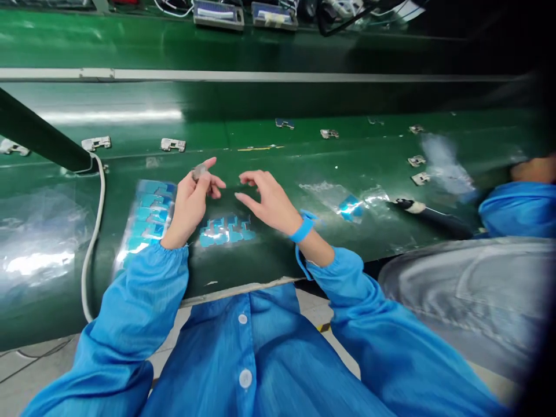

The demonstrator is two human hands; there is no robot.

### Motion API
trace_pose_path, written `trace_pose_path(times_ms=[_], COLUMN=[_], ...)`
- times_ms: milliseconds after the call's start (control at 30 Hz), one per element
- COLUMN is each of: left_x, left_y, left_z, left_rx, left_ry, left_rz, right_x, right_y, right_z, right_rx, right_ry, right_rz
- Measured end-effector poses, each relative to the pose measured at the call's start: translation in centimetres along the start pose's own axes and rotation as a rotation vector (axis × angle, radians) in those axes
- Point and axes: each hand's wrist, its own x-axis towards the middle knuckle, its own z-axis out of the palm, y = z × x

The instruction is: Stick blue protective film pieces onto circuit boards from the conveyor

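My left hand (191, 200) is raised over the green conveyor belt (278, 150) and pinches a small grey metal part (199, 171) between thumb and forefinger. My right hand (267, 200) hovers just to its right, fingers loosely curled and apart, holding nothing; a blue wrist strap (303, 229) circles that wrist. Below both hands lies a cluster of small blue film pieces (226, 230). A clear sheet carrying several blue pieces (150, 217) lies left of my left hand.
Small metal brackets (172, 144) lie scattered along the belt. A white cable (93, 231) runs down the left. Clear plastic wrap with a blue piece (350, 205) lies to the right. A co-worker's blue sleeve (516, 208) is at the right edge.
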Motion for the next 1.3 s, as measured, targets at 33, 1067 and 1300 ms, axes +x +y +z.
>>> trace_pose_path(times_ms=[33, 1067, 1300], left_x=[0.0, -3.7, -4.9], left_y=[0.4, 1.2, 2.2], left_z=[-0.5, 1.1, 1.5], left_rx=[0.130, 1.475, 1.536], left_ry=[-0.088, -0.890, -0.899], left_rz=[-0.047, 0.018, -0.003], right_x=[-1.7, -12.9, -12.6], right_y=[0.1, -0.9, -0.8], right_z=[-0.7, 3.0, 1.7], right_rx=[-0.078, -0.421, -0.420], right_ry=[-0.056, -0.018, -0.127], right_rz=[-0.041, -0.144, -0.085])
